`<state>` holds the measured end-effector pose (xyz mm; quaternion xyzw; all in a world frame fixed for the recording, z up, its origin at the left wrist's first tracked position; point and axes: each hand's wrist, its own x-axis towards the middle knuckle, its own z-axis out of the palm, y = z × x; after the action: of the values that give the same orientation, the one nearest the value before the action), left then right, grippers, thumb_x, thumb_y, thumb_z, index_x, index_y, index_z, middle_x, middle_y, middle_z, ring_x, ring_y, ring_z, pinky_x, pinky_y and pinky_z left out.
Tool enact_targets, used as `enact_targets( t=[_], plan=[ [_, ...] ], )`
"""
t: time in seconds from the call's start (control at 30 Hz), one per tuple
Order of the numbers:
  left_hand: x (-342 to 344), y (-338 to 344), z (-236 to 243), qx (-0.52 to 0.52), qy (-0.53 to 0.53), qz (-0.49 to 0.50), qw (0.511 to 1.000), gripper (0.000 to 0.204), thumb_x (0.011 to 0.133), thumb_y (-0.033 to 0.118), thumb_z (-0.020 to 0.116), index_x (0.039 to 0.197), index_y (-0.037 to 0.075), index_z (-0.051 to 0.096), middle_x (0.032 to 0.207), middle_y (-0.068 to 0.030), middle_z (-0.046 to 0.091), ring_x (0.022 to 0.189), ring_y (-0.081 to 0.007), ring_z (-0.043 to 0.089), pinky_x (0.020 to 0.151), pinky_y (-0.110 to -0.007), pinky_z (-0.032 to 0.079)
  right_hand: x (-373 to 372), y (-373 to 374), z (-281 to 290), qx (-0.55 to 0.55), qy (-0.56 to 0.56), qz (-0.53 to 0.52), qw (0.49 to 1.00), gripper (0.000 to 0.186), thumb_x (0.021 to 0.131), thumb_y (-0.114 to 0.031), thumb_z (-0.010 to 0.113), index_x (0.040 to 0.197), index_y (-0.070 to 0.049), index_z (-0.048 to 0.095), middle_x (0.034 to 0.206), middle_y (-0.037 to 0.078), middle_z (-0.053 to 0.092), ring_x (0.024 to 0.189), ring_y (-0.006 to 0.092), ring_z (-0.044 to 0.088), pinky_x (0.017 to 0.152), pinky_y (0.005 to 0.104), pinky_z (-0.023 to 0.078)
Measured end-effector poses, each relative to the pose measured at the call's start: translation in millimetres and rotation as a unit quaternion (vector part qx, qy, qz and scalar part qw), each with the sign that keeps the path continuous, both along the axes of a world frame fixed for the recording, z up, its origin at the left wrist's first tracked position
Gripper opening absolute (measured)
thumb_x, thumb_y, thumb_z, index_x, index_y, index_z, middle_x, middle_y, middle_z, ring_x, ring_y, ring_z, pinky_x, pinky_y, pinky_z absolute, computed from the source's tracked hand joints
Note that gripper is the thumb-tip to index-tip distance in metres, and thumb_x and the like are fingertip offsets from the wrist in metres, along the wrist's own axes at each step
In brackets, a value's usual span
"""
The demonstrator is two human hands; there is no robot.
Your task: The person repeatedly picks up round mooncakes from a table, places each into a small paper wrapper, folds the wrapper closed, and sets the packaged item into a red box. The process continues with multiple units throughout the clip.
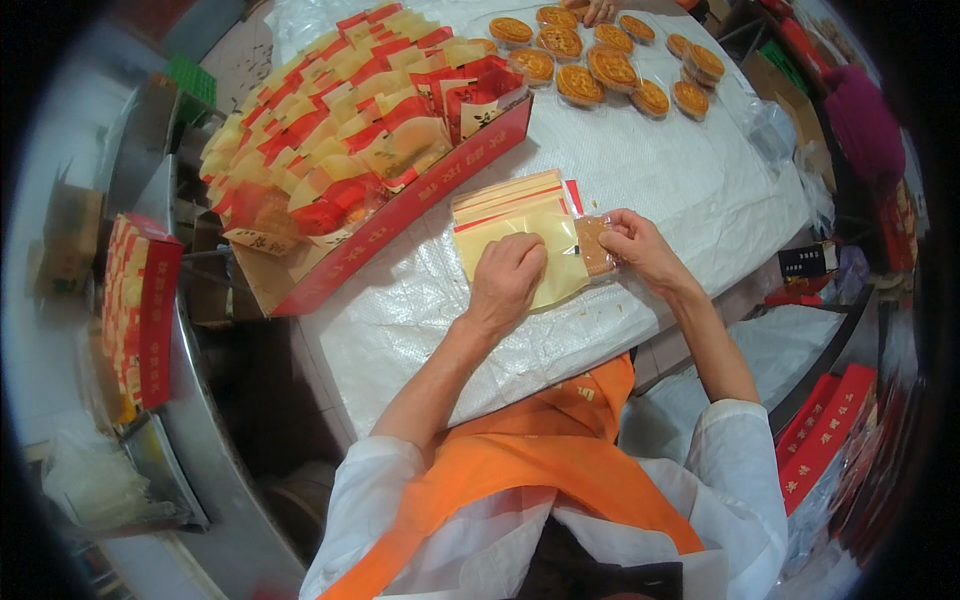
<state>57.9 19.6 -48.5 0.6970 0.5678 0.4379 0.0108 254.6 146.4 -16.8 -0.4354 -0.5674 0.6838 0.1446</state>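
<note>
A stack of cream and red paper bags [505,190] lies on the white-covered table before me. My left hand [508,283] is closed, its curled fingers on the cream top bag [560,262]. My right hand [645,252] pinches a brown mooncake [596,246] in clear plastic, at the right end of that bag. Part of the mooncake appears to be within the bag's mouth; how far in it reaches is hidden.
To the left stands a large red carton [400,215] heaped with filled bags. Several mooncakes [580,85] in clear trays sit at the far side, where another person's hand [598,10] reaches in. A second red box [155,320] stands on the left counter [205,420].
</note>
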Motion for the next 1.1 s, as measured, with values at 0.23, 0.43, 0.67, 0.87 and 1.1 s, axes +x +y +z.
enact_targets(
  t=[0.23, 0.43, 0.67, 0.87, 1.1],
  plan=[
    [-0.5, 5.0, 11.5, -0.016, -0.004, -0.028, 0.999, 0.018, 0.077, 0.001, 0.064, 0.093, 0.002, 0.058, 0.099, -0.0122, 0.06, 0.092, -0.0295, 0.058, 0.076, -0.038, 0.046, -1.5, 1.2, 6.6, 0.014, -0.038, 0.011, 0.999, 0.037, 0.089, -0.02, 0.06, 0.121, -0.004, 0.049, 0.085, 0.001, 0.061, 0.071, 0.0045, 0.054, 0.058, 0.0198, 0.044],
    [-3.2, 8.7, 25.2, -0.024, -0.05, -0.067, 0.996, 0.016, 0.079, -0.001, 0.062, 0.093, 0.001, 0.055, 0.104, -0.0145, 0.058, 0.097, -0.0319, 0.057, 0.083, -0.038, 0.046, -6.8, -5.4, 17.1, -0.02, -0.016, 0.0, 1.0, 0.04, 0.088, -0.022, 0.061, 0.123, -0.006, 0.048, 0.083, 0.0, 0.062, 0.063, 0.0043, 0.053, 0.053, 0.0195, 0.042],
    [-5.9, 2.8, 33.5, -0.035, -0.069, -0.143, 0.987, 0.016, 0.08, -0.004, 0.061, 0.094, -0.001, 0.053, 0.113, -0.017, 0.057, 0.106, -0.0357, 0.055, 0.091, -0.041, 0.045, -3.4, -6.2, 32.6, 0.024, -0.04, 0.076, 0.996, 0.038, 0.087, -0.018, 0.062, 0.12, -0.005, 0.049, 0.073, -0.001, 0.06, 0.061, 0.0043, 0.052, 0.051, 0.0198, 0.04],
    [0.0, -4.6, 36.8, -0.044, -0.109, -0.168, 0.979, 0.015, 0.082, -0.005, 0.059, 0.095, -0.002, 0.052, 0.116, -0.0177, 0.056, 0.108, -0.0367, 0.054, 0.094, -0.04, 0.044, -5.3, -9.1, 35.6, -0.004, -0.035, 0.063, 0.997, 0.038, 0.089, -0.022, 0.062, 0.12, -0.004, 0.049, 0.074, 0.0, 0.06, 0.057, 0.0058, 0.052, 0.049, 0.0204, 0.04],
    [-2.7, -14.4, 30.6, -0.139, -0.26, -0.141, 0.945, 0.005, 0.092, 0.0, 0.05, 0.098, -0.001, 0.051, 0.121, -0.0139, 0.057, 0.108, -0.0266, 0.056, 0.097, -0.033, 0.042, -14.0, -33.6, 55.4, -0.007, -0.013, 0.086, 0.996, 0.042, 0.097, -0.041, 0.048, 0.116, -0.003, 0.049, 0.081, 0.002, 0.058, 0.059, 0.0071, 0.054, 0.055, 0.0203, 0.041]
  ],
)
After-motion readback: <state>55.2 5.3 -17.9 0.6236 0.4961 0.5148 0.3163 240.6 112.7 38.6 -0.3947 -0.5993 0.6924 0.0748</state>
